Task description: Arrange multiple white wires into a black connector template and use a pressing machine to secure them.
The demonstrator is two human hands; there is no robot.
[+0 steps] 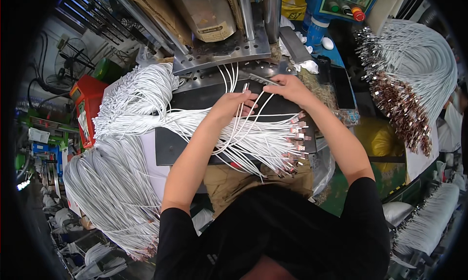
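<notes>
My left hand (234, 106) is closed around a white cable, whose metal connector end (245, 87) sticks up past the fingertips. To its right, my right hand (291, 91) pinches a narrow grey metal bar (263, 79) near the machine's lower plate. Another white cable (263, 103) curves up to the right fingertips; whether they grip it too I cannot tell. Beneath both hands a spread bundle of white cables (263, 138) lies across a black work surface (170, 151), with metal-tipped connectors at its right end. Several cables (229, 75) run up under the press.
A press with steel columns (246, 12) and a thick plate (222, 53) stands ahead. Coiled white cables (139, 92) and a grey-white bundle (112, 187) fill the left side. At upper right are a control panel (348, 4) with a red button and a hanging cable bundle (419, 70).
</notes>
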